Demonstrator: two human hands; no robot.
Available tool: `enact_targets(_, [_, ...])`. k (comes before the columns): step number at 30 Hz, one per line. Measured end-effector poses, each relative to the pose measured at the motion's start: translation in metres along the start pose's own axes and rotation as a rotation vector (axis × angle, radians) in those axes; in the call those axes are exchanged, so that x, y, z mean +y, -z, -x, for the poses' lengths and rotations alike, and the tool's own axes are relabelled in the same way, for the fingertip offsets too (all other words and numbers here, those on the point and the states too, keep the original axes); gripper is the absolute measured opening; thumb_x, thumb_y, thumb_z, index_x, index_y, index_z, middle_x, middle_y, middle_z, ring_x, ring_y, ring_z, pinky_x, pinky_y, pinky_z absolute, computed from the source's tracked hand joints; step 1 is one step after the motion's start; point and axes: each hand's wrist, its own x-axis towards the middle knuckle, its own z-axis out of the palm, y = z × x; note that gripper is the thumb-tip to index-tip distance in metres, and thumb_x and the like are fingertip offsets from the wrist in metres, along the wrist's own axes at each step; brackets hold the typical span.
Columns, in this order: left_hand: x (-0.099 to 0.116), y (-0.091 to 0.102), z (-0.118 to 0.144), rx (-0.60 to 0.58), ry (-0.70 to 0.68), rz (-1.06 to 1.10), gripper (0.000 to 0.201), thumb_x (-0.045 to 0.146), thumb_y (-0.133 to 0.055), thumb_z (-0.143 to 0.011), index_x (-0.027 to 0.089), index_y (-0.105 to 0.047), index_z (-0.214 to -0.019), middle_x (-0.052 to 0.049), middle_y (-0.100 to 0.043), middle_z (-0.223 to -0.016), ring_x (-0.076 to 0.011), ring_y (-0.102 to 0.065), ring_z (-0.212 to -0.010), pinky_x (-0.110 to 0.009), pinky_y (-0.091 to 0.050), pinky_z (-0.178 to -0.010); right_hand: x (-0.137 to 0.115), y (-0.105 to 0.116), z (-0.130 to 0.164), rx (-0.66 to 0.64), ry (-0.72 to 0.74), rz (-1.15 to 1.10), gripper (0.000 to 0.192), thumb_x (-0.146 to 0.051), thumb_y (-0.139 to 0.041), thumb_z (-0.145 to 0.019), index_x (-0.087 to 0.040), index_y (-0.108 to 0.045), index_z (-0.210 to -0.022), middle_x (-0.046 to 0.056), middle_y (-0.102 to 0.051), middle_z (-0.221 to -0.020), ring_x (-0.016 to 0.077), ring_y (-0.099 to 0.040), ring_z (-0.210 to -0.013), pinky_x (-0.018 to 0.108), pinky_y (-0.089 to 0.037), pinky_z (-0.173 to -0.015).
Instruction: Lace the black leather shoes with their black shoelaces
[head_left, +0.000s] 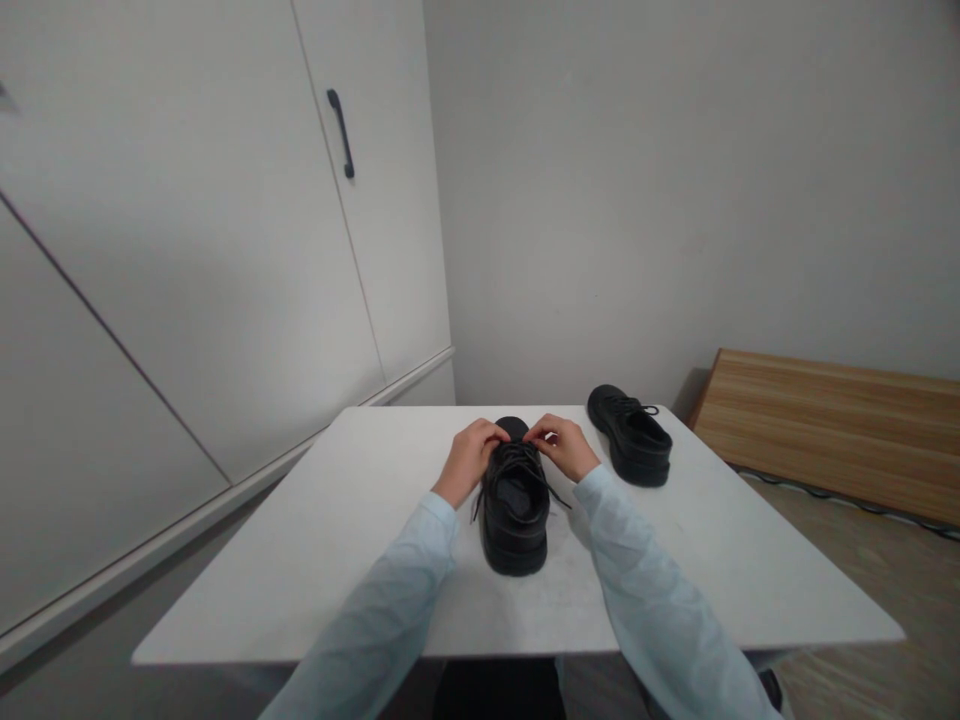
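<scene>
A black lace-up shoe (514,545) stands upright on the white table, its toe pointing away from me and its heel toward me. Loose lace ends hang down on both sides of it. My left hand (475,452) is at the left of the lacing near the toe, thumb and fingers pinched on the shoelace (517,457). From the right, my right hand (564,443) pinches the lace at the same height. The exact bit of lace between the fingertips is too small to make out clearly.
Another black shoe (640,455) sits at the table's back right corner. White cabinet doors with a dark handle (341,135) rise at the left. Beyond the right edge of the white table (360,560), a wood-grain panel (832,430) leans by the grey wall (675,200).
</scene>
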Motion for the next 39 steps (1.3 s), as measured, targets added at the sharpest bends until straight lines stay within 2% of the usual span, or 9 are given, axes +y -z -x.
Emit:
enact_targets(5, [0.004,0.002,0.000,-0.029,0.026,0.037,0.020,0.015,-0.046,-0.084,0.018,-0.065,-0.090,-0.005,-0.065,-0.092,-0.0159,-0.060,-0.088,-0.027,-0.046,-0.081,-0.004,0.001,0.001,-0.025,-0.005,-0.018,0.026,-0.003,-0.049,-0.067,-0.019,-0.069,-0.069,0.004,-0.063,-0.076,0.0142,-0.058,-0.071,0.024,-0.047,-0.061])
enact_targets(7, [0.006,0.002,0.000,-0.048,0.057,0.065,0.016,0.022,-0.051,-0.084,0.019,-0.064,-0.092,-0.005,-0.065,-0.093,-0.0158,-0.060,-0.086,-0.027,-0.047,-0.080,-0.004,0.000,0.001,-0.022,-0.014,-0.041,0.021,-0.007,-0.052,-0.070,-0.019,-0.068,-0.069,0.003,-0.062,-0.074,0.0143,-0.057,-0.070,0.024,-0.047,-0.060])
enact_targets(10, [0.008,0.003,0.000,-0.070,0.072,0.045,0.012,0.028,-0.058,-0.081,0.019,-0.065,-0.085,-0.005,-0.064,-0.086,-0.0161,-0.059,-0.080,-0.027,-0.046,-0.078,-0.002,-0.001,0.000,-0.010,-0.014,-0.044,0.010,-0.019,-0.058,-0.074,-0.019,-0.066,-0.068,0.002,-0.061,-0.071,0.0143,-0.056,-0.068,0.025,-0.046,-0.059])
enact_targets(15, [0.009,0.002,-0.001,-0.060,0.044,0.024,0.010,0.022,-0.057,-0.081,0.018,-0.066,-0.076,-0.004,-0.062,-0.080,-0.0163,-0.058,-0.079,-0.027,-0.045,-0.076,-0.002,-0.004,-0.001,-0.018,-0.023,-0.011,0.011,-0.027,-0.067,-0.072,-0.019,-0.064,-0.066,0.002,-0.058,-0.071,0.0140,-0.053,-0.065,0.026,-0.044,-0.060])
enact_targets(20, [0.009,-0.002,-0.001,-0.045,0.015,-0.038,0.011,0.017,-0.054,-0.082,0.017,-0.061,-0.074,-0.004,-0.059,-0.079,-0.0171,-0.056,-0.081,-0.029,-0.043,-0.078,-0.002,-0.008,0.000,-0.038,-0.027,-0.034,0.008,-0.021,-0.064,-0.072,-0.018,-0.061,-0.066,0.001,-0.057,-0.069,0.0138,-0.053,-0.065,0.026,-0.043,-0.061])
enact_targets(28, [0.012,-0.005,0.000,0.015,0.011,-0.147,0.010,0.020,-0.050,-0.085,0.019,-0.055,-0.076,-0.005,-0.056,-0.082,-0.0205,-0.050,-0.088,-0.033,-0.041,-0.082,0.000,-0.012,-0.001,0.024,-0.089,-0.110,0.011,-0.023,-0.059,-0.073,-0.018,-0.056,-0.063,0.000,-0.057,-0.064,0.0138,-0.052,-0.063,0.026,-0.041,-0.060])
enact_targets(32, [0.010,-0.007,0.001,0.052,0.078,-0.109,0.010,0.019,-0.047,-0.085,0.019,-0.052,-0.077,-0.005,-0.057,-0.083,-0.0193,-0.051,-0.085,-0.032,-0.041,-0.080,0.002,-0.009,-0.002,0.002,-0.186,-0.276,0.021,-0.035,-0.063,-0.069,-0.018,-0.054,-0.061,-0.002,-0.053,-0.055,0.0104,-0.046,-0.051,0.024,-0.037,-0.050])
enact_targets(35, [0.008,-0.010,0.002,0.055,0.192,-0.018,0.009,0.019,-0.045,-0.086,0.019,-0.051,-0.079,-0.003,-0.059,-0.083,-0.0170,-0.055,-0.081,-0.030,-0.042,-0.078,0.003,-0.009,-0.001,-0.073,-0.344,-0.496,0.030,-0.044,-0.067,-0.063,-0.018,-0.053,-0.062,-0.006,-0.047,-0.046,0.0059,-0.034,-0.038,0.019,-0.025,-0.037])
enact_targets(39, [0.006,-0.013,0.002,0.056,0.336,0.113,0.012,0.023,-0.044,-0.087,0.019,-0.051,-0.078,-0.002,-0.062,-0.076,-0.0160,-0.057,-0.075,-0.029,-0.043,-0.075,-0.004,-0.009,0.002,-0.083,-0.442,-0.730,0.038,-0.044,-0.075,-0.053,-0.017,-0.051,-0.065,-0.006,-0.051,-0.049,0.0031,-0.031,-0.037,0.016,-0.019,-0.035])
